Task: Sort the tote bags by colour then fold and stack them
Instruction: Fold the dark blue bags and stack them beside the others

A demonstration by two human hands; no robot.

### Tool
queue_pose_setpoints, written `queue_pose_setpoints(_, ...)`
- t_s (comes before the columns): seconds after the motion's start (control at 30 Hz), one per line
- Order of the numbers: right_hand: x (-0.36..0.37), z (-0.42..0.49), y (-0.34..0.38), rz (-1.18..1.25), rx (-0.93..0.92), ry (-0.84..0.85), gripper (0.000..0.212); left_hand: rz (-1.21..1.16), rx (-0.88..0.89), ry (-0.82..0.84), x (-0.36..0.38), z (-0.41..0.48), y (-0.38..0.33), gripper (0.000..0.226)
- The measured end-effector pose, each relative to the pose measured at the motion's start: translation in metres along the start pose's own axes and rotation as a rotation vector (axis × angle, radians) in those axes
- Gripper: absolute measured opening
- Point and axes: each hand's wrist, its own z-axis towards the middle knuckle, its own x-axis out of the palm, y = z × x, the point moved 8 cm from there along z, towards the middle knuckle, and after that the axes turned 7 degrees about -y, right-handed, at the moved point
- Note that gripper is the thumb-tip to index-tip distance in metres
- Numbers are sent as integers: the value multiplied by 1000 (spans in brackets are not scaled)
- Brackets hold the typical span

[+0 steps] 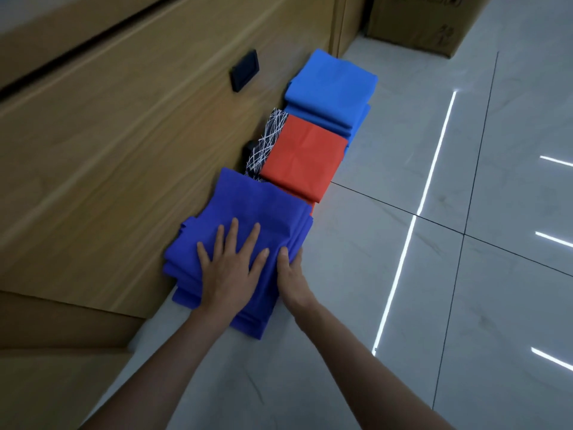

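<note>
**A:** Which step is this?

**B:** Late stacking, by my read. The dark blue stack point(248, 200) is at lower centre of the frame, on the floor point(403, 274), tight against the wood panel point(108, 135). The left hand point(229, 268) lies flat on top, fingers point(234, 231) straight and spread, pressing down. The right hand point(291, 277) is at the stack's right edge, thumb on top and the other fingers curled down over the side, gripping the layers.

**A:** The other colours?

**B:** The orange stack point(304, 156) is at centre frame, touching the far edge of the dark blue one. A black-and-white patterned bag point(266, 141) is wedged between the orange stack and the panel (folded or not, cannot tell; it is partly hidden). The light blue stack point(328, 85) is at upper centre, just beyond the orange.

**A:** So the sorting is done?

**B:** It looks that way, as no loose bags are in view. That is a judgement only, since the frame does not cover the whole floor.

**A:** What does the next move need?

**B:** The dark blue layers are stepped at the lower-left corner, with edges not flush. That calls for squaring up: the right hand nudges the side toward the panel while the left holds weight on top, so the thin fabric doesn't slide. After that, the patterned bag may want a place of its own.
</note>
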Motion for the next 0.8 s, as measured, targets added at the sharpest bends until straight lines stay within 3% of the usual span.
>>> queue_pose_setpoints(0.17, -32, -1, 6, -594, -127, 82, 59, -8, 12, 2, -11, 3, -10, 61)
queue_pose_setpoints(0.33, -94, -18, 56, -881, -297, 41, 56, -65, 140, -194, -57, 9, -47, 45)
queue_pose_setpoints(0.43, -145, -31, 87, -1016, -410, -1, 51, -103, 331, -257, -76, 3, -97, 35)
queue_pose_setpoints(0.53, -197, -48, 99, -1156, -473, -4, 48, -169, 543, -123, -77, -6, -160, 50)
queue_pose_setpoints(0.63, -249, -73, 87, -1314, -487, 30, 46, -201, 633, 24, -67, -15, -225, 65)
queue_pose_setpoints(0.8, -344, -104, 30, -1326, -383, -70, 43, -49, 766, 224, -19, -40, -323, 39)
